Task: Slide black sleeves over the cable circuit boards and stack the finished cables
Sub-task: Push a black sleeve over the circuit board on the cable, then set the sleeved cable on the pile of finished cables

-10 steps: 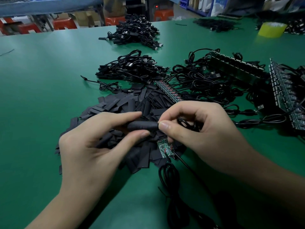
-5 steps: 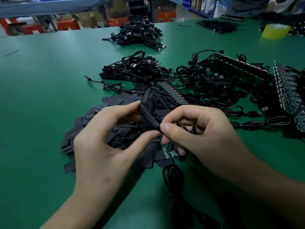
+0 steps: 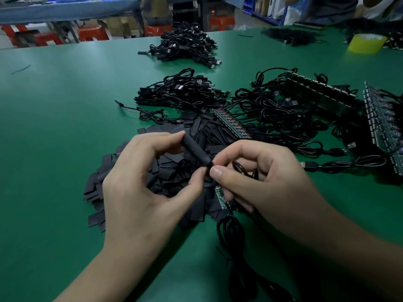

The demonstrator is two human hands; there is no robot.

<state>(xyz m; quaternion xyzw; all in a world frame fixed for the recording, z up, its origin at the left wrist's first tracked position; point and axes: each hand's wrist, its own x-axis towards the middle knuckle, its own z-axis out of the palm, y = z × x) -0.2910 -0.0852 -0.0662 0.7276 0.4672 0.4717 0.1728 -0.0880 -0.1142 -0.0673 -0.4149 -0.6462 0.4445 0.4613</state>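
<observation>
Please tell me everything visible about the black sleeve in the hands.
The sleeve is a matte black tube, plastic-looking, opened round, not flat. It slants from far-left to near-right above the pile of flat sleeves. The left hand pinches it between forefinger and thumb; thumb and forefinger of the right hand pinch its near end.

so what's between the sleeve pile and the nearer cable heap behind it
One loose cable lies coiled on the green table between the sleeve pile and the cable heap; the head view shows it.
</observation>
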